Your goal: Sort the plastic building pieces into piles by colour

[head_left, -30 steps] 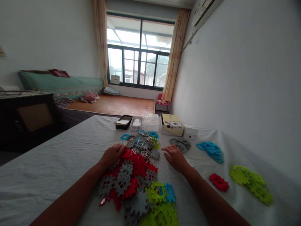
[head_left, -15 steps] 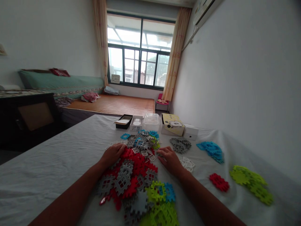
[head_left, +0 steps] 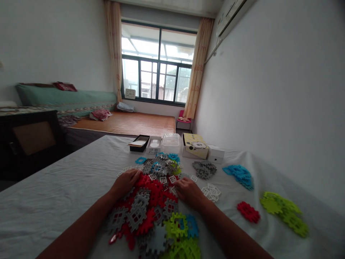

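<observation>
My left hand [head_left: 126,184] rests on the left side of a heap of interlocking plastic tiles, its fingers stretched over the red tiles [head_left: 153,190]. Nothing shows in its grasp. At the heap's right edge, my right hand [head_left: 190,190] has its fingers drawn together on a small white window-shaped piece [head_left: 174,191], partly hidden by the fingertips. Other white window pieces [head_left: 163,180] lie loose on top. Grey tiles [head_left: 138,214] and lime-green tiles [head_left: 185,249] cover the near part of the heap. One white window piece [head_left: 194,178] lies just beyond my right hand.
Separate groups lie to the right: grey tiles [head_left: 205,169], white window pieces [head_left: 211,192], blue tiles [head_left: 239,175], red tiles [head_left: 248,212] and green tiles [head_left: 285,212]. Behind the heap stand a black box [head_left: 139,142], a clear plastic container [head_left: 171,144] and a yellow cartoon box [head_left: 195,146].
My right hand has moved left and nearer, back to the heap, and its fingers have closed. A white window piece now shows beyond it. My left hand stays on the heap; the view has tilted slightly.
</observation>
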Demonstrator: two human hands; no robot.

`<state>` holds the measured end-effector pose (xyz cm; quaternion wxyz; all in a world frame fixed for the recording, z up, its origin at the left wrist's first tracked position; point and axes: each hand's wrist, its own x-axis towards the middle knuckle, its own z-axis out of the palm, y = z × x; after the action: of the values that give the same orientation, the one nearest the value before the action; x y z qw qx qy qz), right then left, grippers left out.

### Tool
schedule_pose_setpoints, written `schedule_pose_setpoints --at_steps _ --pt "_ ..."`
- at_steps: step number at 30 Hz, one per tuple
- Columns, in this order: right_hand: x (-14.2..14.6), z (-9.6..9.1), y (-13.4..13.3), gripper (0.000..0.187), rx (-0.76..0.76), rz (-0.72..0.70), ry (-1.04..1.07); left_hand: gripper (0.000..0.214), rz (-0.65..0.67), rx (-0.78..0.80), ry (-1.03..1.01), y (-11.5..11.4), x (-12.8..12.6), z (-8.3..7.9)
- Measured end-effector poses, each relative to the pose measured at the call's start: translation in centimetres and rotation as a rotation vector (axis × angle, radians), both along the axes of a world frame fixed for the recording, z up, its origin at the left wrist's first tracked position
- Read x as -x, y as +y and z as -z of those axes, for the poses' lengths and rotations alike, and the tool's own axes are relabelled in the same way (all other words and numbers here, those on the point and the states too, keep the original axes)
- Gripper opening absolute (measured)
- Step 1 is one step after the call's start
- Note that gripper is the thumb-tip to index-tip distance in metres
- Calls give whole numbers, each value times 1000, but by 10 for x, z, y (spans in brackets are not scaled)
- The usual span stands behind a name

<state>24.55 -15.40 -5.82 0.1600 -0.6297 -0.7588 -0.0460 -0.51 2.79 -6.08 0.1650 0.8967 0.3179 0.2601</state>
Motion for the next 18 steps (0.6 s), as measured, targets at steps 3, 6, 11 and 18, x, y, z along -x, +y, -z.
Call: schedule_pose_setpoints --at_steps 3,6,11,18 --pt "-1 2 0 24 -14 -15 38 42 -1 7 -2 1 0 0" --pt "-6 3 -1 31 -19 -71 145 42 -2 16 -3 1 0 0" --pt "-11 5 0 32 -4 -154 160 42 3 18 2 1 0 0" --pt "-2 13 9 22 -146 -123 60 41 5 4 0 3 0 3"
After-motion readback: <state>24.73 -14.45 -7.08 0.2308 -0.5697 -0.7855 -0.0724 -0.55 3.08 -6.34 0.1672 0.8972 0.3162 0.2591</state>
